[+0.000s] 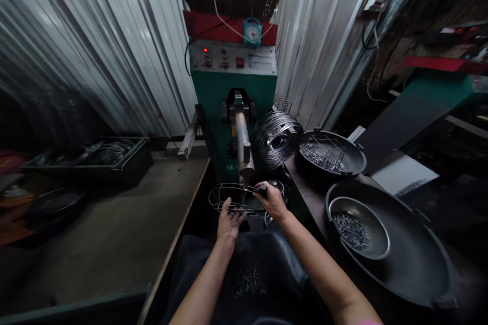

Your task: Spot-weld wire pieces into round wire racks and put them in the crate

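Note:
An oval wire frame (229, 199) lies under the tip of a green welding machine's (233, 96) electrode arm (244, 155). My left hand (229, 221) holds the frame's near side, fingers curled up around the wire. My right hand (271, 199) is closed in a pinch on a small wire piece at the frame's right end, close beside the electrode tip. Loose short wire pieces (249, 282) lie on the dark cloth over my lap.
Right of the machine sit a coil of wire (276, 137), a black pan of wire pieces (331, 155), and a metal bowl of small pieces (358, 228) inside a large black wok (404, 259). A dark crate (91, 160) stands on the left bench. Corrugated metal walls stand behind.

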Tool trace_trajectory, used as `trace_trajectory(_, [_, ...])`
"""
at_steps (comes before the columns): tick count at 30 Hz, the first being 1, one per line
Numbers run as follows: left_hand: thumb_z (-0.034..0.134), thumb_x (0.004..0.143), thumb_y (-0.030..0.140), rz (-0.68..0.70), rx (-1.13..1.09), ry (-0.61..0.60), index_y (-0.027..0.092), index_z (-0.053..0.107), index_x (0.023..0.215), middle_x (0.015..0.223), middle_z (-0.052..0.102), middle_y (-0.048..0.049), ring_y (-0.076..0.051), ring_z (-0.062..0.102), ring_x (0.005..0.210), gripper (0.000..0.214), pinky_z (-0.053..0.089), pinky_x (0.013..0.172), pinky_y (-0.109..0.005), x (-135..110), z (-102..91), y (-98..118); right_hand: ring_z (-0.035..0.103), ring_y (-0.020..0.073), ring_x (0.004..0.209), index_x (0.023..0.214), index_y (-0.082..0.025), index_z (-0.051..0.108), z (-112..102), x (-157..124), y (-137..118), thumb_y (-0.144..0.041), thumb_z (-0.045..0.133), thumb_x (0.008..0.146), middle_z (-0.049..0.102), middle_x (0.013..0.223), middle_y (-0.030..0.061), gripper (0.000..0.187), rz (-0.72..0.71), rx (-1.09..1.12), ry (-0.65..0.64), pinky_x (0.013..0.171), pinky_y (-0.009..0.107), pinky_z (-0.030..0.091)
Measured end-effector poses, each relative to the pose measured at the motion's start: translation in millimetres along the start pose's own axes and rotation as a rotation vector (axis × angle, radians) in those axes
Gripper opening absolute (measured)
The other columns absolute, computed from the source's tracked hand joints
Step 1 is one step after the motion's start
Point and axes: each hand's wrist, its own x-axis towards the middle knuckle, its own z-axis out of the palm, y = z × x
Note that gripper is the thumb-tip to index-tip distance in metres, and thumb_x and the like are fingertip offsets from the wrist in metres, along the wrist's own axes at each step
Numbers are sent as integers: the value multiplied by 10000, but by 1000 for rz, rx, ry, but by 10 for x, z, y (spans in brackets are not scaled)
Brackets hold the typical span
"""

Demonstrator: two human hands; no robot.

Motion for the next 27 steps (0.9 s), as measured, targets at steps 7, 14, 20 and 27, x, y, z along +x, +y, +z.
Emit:
trace_trajectory(7, [550,768,319,-20,-7,-27,205,498,907,747,489,-23,-146,575,656,187,534,665,-369,-26,-2,-15,599,199,765,899,-189,531,38,20,35,-252,549,811,634,819,69,110,-43,-209,-18,703,288,460])
trace_trajectory(14, [619,726,370,-85,-64,30,216,396,915,731,462,7,-138,569,609,331,533,651,-389,5,35,-1,602,195,783,904,-201,533,34,134,-41,-260,561,812,630,831,60,113,10,-278,-65,683,271,452])
trace_trajectory(20, [598,742,401,-126,-10,23,204,402,956,784,486,-21,-140,578,624,351,530,666,-382,44,14,35,608,200,762,892,-210,552,61,150,-105,-265,618,764,642,819,53,154,93,-207,-61,677,282,452])
trace_trajectory(27, [632,714,460,157,334,-7,206,480,1027,1035,535,-99,-241,542,1053,430,425,908,-439,-95,-296,-109,631,194,836,867,-180,574,-165,-213,113,-405,628,726,678,871,47,271,413,578,348,770,322,488])
